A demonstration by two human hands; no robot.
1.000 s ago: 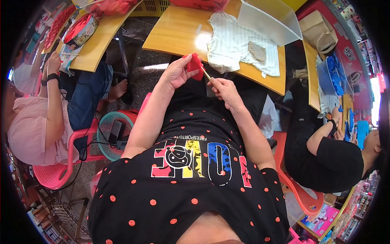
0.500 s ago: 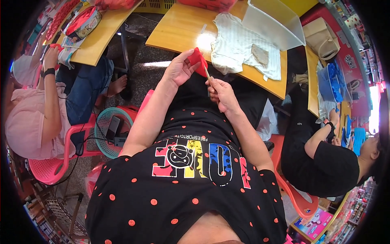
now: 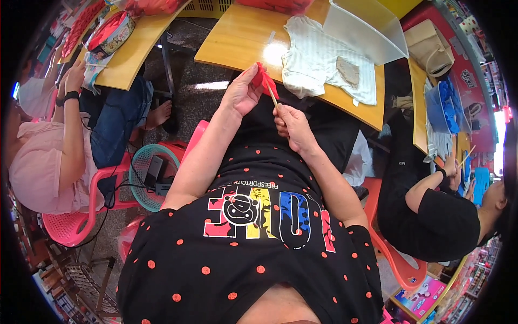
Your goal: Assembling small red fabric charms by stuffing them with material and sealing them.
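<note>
Just beyond my lap, my left hand (image 3: 243, 94) pinches a small red cloth piece (image 3: 261, 79) between thumb and fingers. Into that cloth reaches the far end of a thin light wooden stick (image 3: 273, 96); its tip is hidden in the red folds. My right hand (image 3: 294, 124) is closed round the near end of the stick. Both hands are held in the air, near the front edge of the wooden table (image 3: 232, 43). A white striped garment (image 3: 307, 62) with a brownish patch lies on that table, to the right of my hands.
A clear plastic bin (image 3: 367, 29) stands at the table's far right. A person in pink (image 3: 48, 167) sits at a left table with a tin (image 3: 116, 40) of red pieces. On the right, a person in black (image 3: 431, 224) works beside a tub of blue pieces (image 3: 445, 110). A turquoise basket (image 3: 148, 197) stands left.
The red cloth has gone from a smoother shape to a more bunched one around the stick. My hands have barely shifted. The left neighbour's hands have risen; the right neighbour's stick has come into view.
</note>
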